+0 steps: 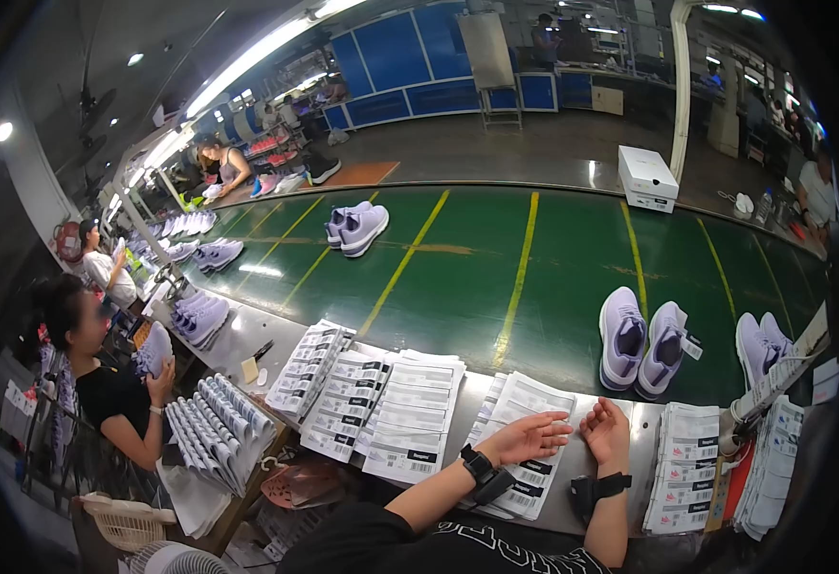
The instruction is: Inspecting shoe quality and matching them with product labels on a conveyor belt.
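My left hand (532, 436) hovers over a stack of printed paper sheets (525, 394) on the metal ledge, its fingers stretched out and nothing in them. Close beside it, my right hand (607, 432) is raised with loosely bent fingers and holds nothing visible. Beyond my right hand stands a pair of lilac running shoes (620, 335) on the green conveyor belt (458, 306). A small tag (692, 346) hangs from the right shoe of that pair. Both wrists carry dark bands.
More printed sheet stacks (410, 413) lie to the left, others (683, 459) to the right by a metal post (783, 368). Lilac shoe pairs (357, 230) stand farther along the belt. A white shoebox (647, 177) sits at its far edge. At left, a co-worker (118, 397) holds a shoe.
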Tool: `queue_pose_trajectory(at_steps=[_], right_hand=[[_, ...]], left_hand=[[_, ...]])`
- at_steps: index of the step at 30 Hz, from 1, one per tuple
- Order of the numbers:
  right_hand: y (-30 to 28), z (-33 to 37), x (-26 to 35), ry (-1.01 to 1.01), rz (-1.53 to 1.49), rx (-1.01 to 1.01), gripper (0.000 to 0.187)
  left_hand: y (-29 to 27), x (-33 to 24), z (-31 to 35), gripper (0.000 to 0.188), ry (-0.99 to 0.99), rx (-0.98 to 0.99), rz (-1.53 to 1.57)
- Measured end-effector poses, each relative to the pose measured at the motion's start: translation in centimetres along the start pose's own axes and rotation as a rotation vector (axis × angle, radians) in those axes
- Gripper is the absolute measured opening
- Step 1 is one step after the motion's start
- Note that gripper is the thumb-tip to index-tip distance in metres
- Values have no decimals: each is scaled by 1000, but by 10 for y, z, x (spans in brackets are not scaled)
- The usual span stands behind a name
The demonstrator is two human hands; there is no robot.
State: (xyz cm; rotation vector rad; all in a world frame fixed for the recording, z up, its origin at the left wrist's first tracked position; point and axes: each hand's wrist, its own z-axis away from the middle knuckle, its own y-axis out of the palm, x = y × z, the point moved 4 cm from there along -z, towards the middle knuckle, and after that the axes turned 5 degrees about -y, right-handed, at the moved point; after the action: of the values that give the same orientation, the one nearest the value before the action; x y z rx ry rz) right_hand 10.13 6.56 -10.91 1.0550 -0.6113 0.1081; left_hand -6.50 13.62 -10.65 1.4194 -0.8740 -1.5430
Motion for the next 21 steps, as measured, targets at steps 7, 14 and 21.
queue_pose_trajectory(at_steps=[7, 14, 21], right_hand=[[-3, 4, 3, -5, -8, 35, 15], [-5, -4, 4, -3, 0, 80, 18], [-1, -9, -3, 42, -13, 108, 20]], left_hand=[[2, 4, -2, 42, 0, -6, -6], [3, 0, -4, 40, -11, -7, 1], [-10, 1, -4, 43, -39, -62, -24]])
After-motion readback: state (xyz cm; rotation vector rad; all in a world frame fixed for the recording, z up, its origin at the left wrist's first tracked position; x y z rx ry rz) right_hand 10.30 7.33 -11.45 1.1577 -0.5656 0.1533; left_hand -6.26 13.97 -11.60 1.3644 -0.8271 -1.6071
